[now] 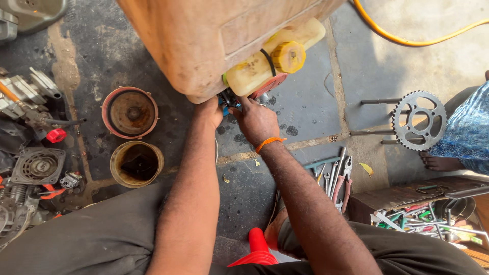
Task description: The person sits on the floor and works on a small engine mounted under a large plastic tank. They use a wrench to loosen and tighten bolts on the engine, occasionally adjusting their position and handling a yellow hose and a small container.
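Both my hands are up under the big orange tank (204,40): left hand (210,113) pressed against its bottom edge, right hand (256,121) fingers pinching the small engine part (229,99) beneath the yellow fuel bottle (265,63). Can't tell the left's grip.

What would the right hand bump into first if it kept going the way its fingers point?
The right hand would likely first meet the small blue-and-black part its fingers already reach, under the pale yellow plastic tank; depth is unclear.

Obstacles we note: orange tank (204,40) overhanging ahead; rusty round cover (130,112) and oily tin (136,163) at left; loose tools (333,175) at right. Bare floor (305,102) between.
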Demonstrator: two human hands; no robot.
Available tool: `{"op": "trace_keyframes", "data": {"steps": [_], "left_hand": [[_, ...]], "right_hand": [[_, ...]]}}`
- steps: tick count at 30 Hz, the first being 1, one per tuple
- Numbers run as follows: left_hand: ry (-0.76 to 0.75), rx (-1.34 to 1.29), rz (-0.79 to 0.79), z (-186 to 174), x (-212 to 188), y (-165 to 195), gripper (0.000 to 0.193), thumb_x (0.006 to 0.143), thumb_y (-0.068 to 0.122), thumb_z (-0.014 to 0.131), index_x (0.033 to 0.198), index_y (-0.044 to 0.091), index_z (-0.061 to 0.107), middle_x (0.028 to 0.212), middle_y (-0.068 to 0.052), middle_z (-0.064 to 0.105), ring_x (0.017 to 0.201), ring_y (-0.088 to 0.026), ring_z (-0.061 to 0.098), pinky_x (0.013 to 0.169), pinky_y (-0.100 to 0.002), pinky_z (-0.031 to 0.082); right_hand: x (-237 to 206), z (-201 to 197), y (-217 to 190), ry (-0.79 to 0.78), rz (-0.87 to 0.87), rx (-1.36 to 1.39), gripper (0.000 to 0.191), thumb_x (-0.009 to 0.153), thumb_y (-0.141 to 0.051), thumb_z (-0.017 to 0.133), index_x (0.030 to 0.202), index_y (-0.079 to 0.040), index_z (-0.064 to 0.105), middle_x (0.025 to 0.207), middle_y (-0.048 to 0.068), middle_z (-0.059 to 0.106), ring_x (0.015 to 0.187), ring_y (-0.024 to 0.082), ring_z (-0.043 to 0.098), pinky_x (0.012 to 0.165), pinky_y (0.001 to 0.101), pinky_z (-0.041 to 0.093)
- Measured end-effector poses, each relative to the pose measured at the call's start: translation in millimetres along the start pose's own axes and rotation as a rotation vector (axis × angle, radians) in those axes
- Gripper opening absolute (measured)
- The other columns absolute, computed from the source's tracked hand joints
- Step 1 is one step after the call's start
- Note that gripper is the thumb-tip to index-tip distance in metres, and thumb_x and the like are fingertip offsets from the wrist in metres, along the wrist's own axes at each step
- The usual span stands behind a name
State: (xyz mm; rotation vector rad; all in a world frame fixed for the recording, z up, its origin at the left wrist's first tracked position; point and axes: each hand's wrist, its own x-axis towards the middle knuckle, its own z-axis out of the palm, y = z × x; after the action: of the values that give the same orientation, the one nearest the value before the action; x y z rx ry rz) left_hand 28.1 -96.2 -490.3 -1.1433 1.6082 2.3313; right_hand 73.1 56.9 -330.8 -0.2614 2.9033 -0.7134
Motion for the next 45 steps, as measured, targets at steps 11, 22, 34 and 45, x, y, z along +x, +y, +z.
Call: {"op": "trace_keyframes", "data": {"steps": [11, 22, 34, 45], "left_hand": [[-0.002, 0.010, 0.002, 11, 1, -2, 0.056, 0.095, 0.036, 0.070, 0.140, 0.006, 0.057, 0.139, -0.009, 0.064, 0.124, -0.024, 0.059, 0.102, -0.038, 0.046], [-0.034, 0.007, -0.029, 4, 3, 2, 0.053, 0.097, 0.035, 0.068, 0.140, 0.006, 0.057, 0.139, -0.010, 0.065, 0.125, -0.025, 0.059, 0.103, -0.038, 0.046], [-0.036, -0.011, -0.011, 11, -3, -7, 0.051, 0.098, 0.035, 0.067, 0.139, 0.006, 0.058, 0.139, -0.010, 0.065, 0.126, -0.026, 0.060, 0.103, -0.038, 0.046], [-0.020, -0.007, 0.018, 15, -2, -5, 0.048, 0.100, 0.034, 0.065, 0.139, 0.006, 0.058, 0.139, -0.010, 0.065, 0.126, -0.027, 0.060, 0.103, -0.039, 0.046]], "right_hand": [[2, 0, 3, -0.075, 0.028, 0.014, 0.040, 0.098, -0.040, 0.065, 0.128, -0.015, 0.056, 0.093, 0.012, 0.073, 0.080, 0.035, 0.072, 0.063, 0.0504, 0.056], [4, -2, -2, -0.117, 0.053, 0.010, 0.046, 0.098, -0.041, 0.064, 0.133, -0.015, 0.051, 0.095, 0.013, 0.074, 0.081, 0.036, 0.072, 0.064, 0.0498, 0.057], [5, -1, -9, -0.085, 0.045, -0.040, 0.062, 0.096, -0.043, 0.065, 0.151, -0.025, 0.043, 0.101, 0.014, 0.075, 0.085, 0.036, 0.073, 0.065, 0.0499, 0.057], [4, -3, -13, -0.132, 0.104, -0.074, 0.060, 0.098, -0.044, 0.065, 0.152, -0.029, 0.042, 0.096, 0.014, 0.076, 0.084, 0.036, 0.073, 0.067, 0.0501, 0.057]]}}
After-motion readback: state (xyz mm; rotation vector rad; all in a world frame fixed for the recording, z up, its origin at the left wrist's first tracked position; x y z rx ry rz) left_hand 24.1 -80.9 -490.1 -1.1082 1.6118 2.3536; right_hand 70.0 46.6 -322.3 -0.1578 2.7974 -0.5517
